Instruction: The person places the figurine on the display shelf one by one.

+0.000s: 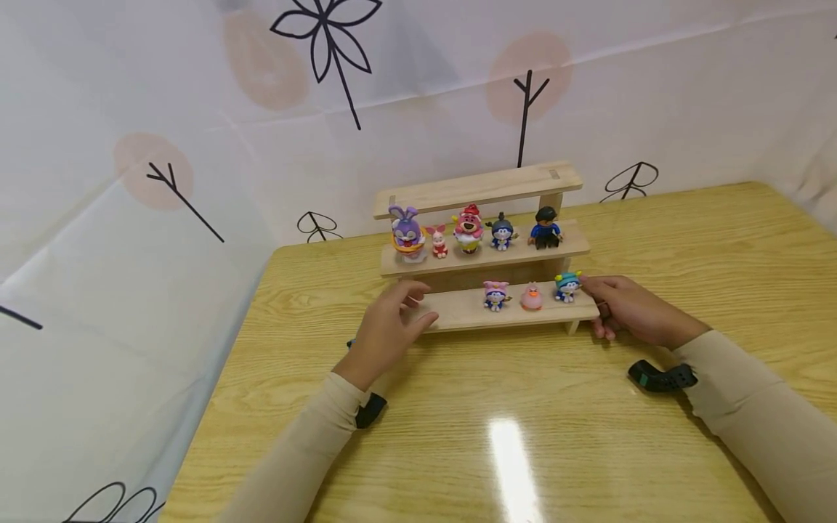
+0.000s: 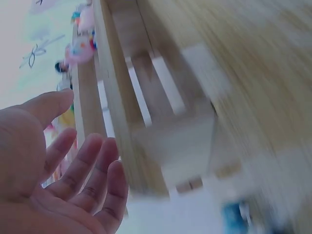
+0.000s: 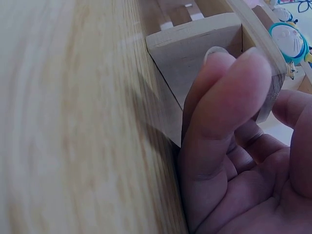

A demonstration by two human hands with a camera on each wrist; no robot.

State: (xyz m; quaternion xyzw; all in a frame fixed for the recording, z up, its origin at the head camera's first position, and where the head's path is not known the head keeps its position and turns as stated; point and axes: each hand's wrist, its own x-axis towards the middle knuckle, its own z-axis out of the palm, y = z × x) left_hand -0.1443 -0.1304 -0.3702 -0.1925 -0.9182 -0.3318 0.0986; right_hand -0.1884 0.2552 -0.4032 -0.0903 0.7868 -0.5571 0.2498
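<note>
A three-tier wooden display shelf (image 1: 451, 311) stands on the table with small toy figures on its two lower tiers. My left hand (image 1: 386, 323) is at the left end of the lowest tier, thumb and fingers apart with nothing between them. At the opposite end, my right hand (image 1: 631, 309) grips the corner of the lowest board, bent fingers (image 3: 229, 97) against the end panel. Close to it sits a figure in a teal hat (image 1: 567, 287). Beside that are a pink duck-like figure (image 1: 532, 297) and a pink-hatted figure (image 1: 496, 296).
On the middle tier stand a purple rabbit (image 1: 407, 232), a small red-and-pink pig (image 1: 439, 242), a pink bear (image 1: 468, 229), a dark-hatted figure (image 1: 502, 232) and a black-haired figure (image 1: 546, 228). A small blue thing (image 1: 351, 343) lies partly hidden behind my left hand. Patterned cloth (image 1: 425, 131) hangs behind.
</note>
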